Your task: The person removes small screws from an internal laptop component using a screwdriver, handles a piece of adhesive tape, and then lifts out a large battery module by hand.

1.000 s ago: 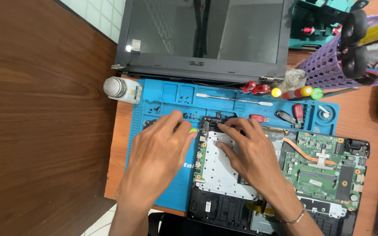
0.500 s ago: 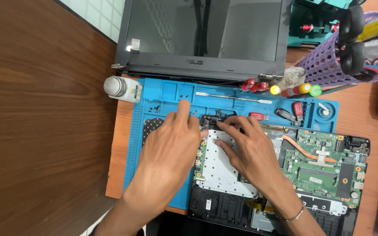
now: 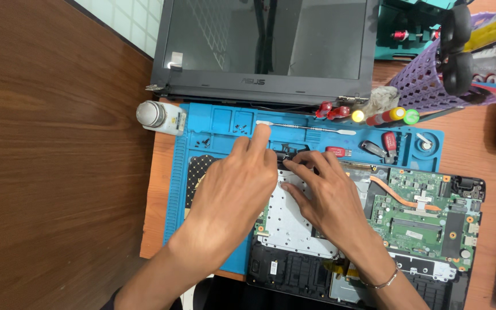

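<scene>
Landmark: blue work mat (image 3: 213, 123) on the wooden surface (image 3: 58, 143).

- Opened laptop base (image 3: 431, 229) lies on the mat's lower right part, green board exposed, silver plate (image 3: 294, 224) left of the board.
- Left hand (image 3: 233, 192) rests over the mat's centre, index finger stretched up toward the thin metal pry tool (image 3: 305, 127) near the mat's top edge; not gripping anything I can see. Half a second ago that finger lay lower and flatter; it has since crept up.
- Right hand (image 3: 328, 198) is beside it, fingertips pinching at a small black part (image 3: 287, 154) at the base's upper left corner. A true grip cannot be confirmed.
- Reading: effort narrows onto that corner piece.
- White bottle (image 3: 159, 117) stands off the mat's upper left corner; detached screen (image 3: 265, 46) lies above the mat.
</scene>
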